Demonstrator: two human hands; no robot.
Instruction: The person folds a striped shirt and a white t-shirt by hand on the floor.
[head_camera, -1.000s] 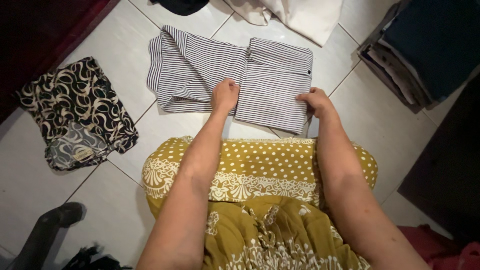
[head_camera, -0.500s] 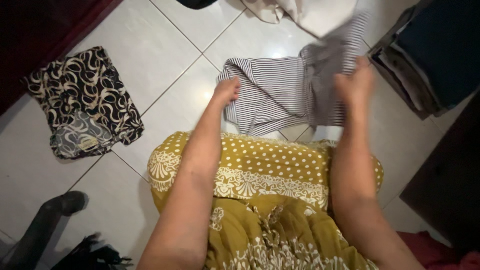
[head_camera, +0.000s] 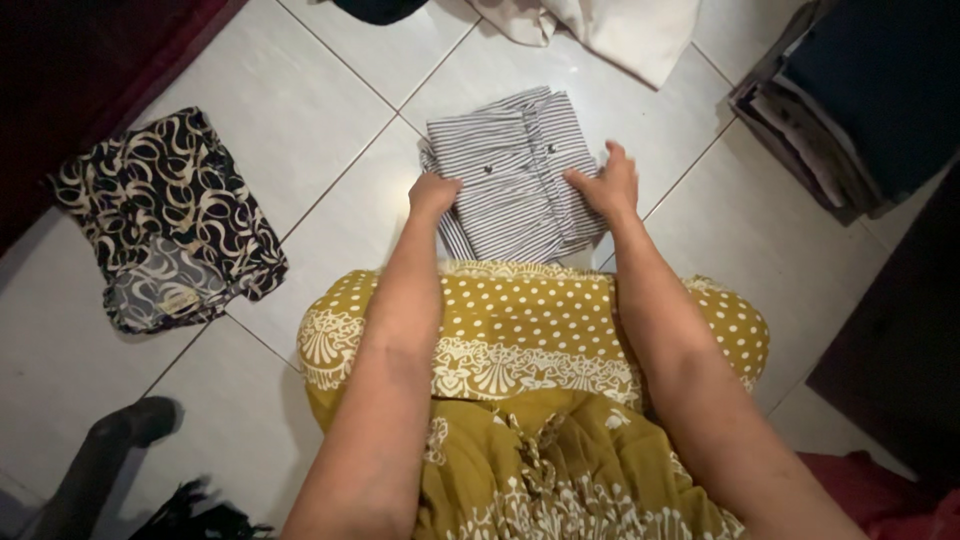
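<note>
A grey-and-white striped garment (head_camera: 515, 170) lies folded into a narrow rectangle on the white tiled floor in front of my knees. My left hand (head_camera: 433, 193) grips its near left edge with the fingers curled. On the right edge rests my right hand (head_camera: 605, 183), fingers spread and pressing down. Small dark buttons show on the top layer. My lap is covered by a mustard dotted cloth (head_camera: 530, 320).
A folded black-and-cream patterned cloth (head_camera: 165, 215) lies to the left on the floor. A white cloth (head_camera: 620, 30) sits at the top, and a stack of dark folded clothes (head_camera: 850, 100) at the top right. A dark object (head_camera: 110, 450) is at the lower left.
The striped garment was spread wide, then my right hand lifted its right half and folded it over to the left. Both hands now sit on the narrower folded piece.
</note>
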